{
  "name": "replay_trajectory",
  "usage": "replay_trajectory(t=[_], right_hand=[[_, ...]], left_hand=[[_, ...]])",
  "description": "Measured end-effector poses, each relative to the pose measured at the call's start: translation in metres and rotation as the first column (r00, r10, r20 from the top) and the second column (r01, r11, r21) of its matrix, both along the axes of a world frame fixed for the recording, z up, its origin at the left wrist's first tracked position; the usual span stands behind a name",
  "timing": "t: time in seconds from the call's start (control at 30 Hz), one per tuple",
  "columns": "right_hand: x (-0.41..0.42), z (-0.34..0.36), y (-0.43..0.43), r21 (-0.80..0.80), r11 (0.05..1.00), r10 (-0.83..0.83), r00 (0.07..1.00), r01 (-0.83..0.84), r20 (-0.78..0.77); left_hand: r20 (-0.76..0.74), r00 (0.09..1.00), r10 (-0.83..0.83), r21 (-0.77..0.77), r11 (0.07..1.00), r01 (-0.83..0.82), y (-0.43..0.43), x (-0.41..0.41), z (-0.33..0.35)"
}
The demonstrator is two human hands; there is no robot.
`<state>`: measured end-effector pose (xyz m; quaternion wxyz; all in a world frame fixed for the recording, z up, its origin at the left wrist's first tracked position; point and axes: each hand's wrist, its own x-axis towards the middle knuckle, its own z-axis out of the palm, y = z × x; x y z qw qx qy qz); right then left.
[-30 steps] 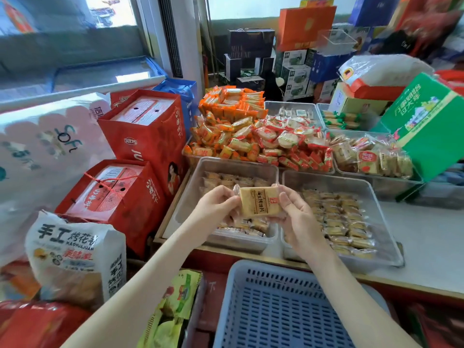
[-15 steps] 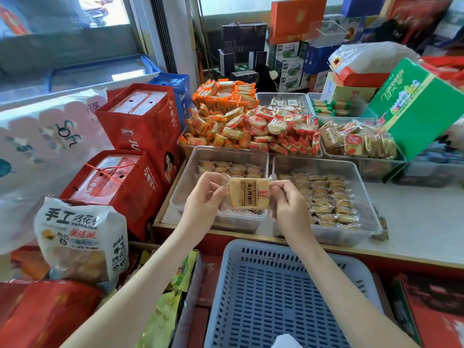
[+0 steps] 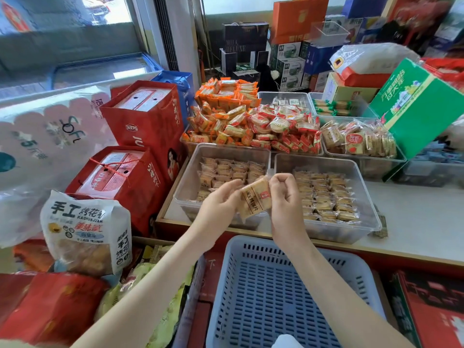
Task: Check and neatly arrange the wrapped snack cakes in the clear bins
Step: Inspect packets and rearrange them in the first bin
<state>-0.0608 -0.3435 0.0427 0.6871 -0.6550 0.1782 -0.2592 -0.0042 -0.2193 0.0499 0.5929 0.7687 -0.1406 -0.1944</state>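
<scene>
Checking one snack cake [image 3: 254, 200]
Pinched by left hand [image 3: 218, 205] and right hand [image 3: 285, 197]; turn gently, then lay flat in row.

Both bare forearms reach in from the near edge and angle toward each other; left hand [image 3: 221, 204] has its fingers curled, pinching the left edge of a wrapped cake [image 3: 254, 199]; right hand [image 3: 286, 202] pinches its far right corner, fingers bunched up, back of the hand facing up.
</scene>
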Motion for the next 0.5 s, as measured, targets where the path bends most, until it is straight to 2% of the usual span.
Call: replay_trajectory(t=[0.07,0.2,0.27,0.3,0.37,0.43,0.5], right_hand=[[-0.001,0.001,0.010,-0.123,0.992,-0.034,0.999,0.033,-0.006],[-0.003,-0.002,0.023,-0.259,0.934,-0.232,0.969,0.247,0.087],[-0.003,-0.004,0.029,-0.308,0.916,-0.232,0.966,0.256,0.114],[-0.003,-0.006,0.032,-0.336,0.923,-0.166,0.982,0.189,0.094],[-0.002,-0.012,0.036,-0.414,0.909,0.061,0.998,-0.052,0.008],[-0.006,-0.011,0.034,-0.456,0.856,0.245,0.968,-0.245,-0.059],[-0.009,-0.001,0.027,-0.399,0.863,0.325,0.945,-0.310,-0.031]], left_hand=[[-0.105,0.994,0.016,-0.028,0.999,-0.019,-0.005,-0.004,0.000],[-0.039,0.989,0.143,0.087,0.986,-0.140,-0.007,-0.011,0.006],[-0.136,0.990,0.036,0.012,0.999,-0.035,-0.010,-0.014,0.002],[-0.224,0.974,-0.027,-0.105,0.994,0.004,-0.011,-0.016,0.001],[-0.367,0.924,-0.106,-0.344,0.938,-0.028,-0.009,-0.018,0.005],[-0.390,0.909,-0.149,-0.460,0.886,-0.053,-0.003,-0.011,0.004],[-0.364,0.906,-0.215,-0.545,0.838,-0.020,0.005,-0.004,-0.001]])
